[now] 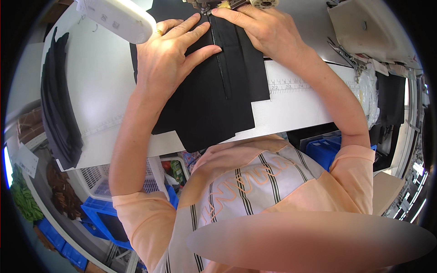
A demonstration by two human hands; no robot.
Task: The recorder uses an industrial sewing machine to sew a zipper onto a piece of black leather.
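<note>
A black fabric piece (200, 113) lies on the white sewing table, its front corner hanging over the table edge. A dark metal-toothed zipper (220, 68) runs along it toward the sewing machine's presser foot (205, 10) at the top. Spread flat on the cloth left of the zipper is my left hand (164, 57), its thumb reaching across the teeth and its fingertips close to the foot. My right hand (271, 32) rests on the cloth at the right, index finger stretched out with its tip beside the foot. The machine's upper part is cut off by the frame.
Black fabric pieces (59, 104) hang in a stack at the table's left. A white rounded housing (120, 20) juts in at upper left. Snips (342, 52) and a clear plastic bag (368, 91) lie right. Below left are a white basket (98, 175) and blue crate (98, 211).
</note>
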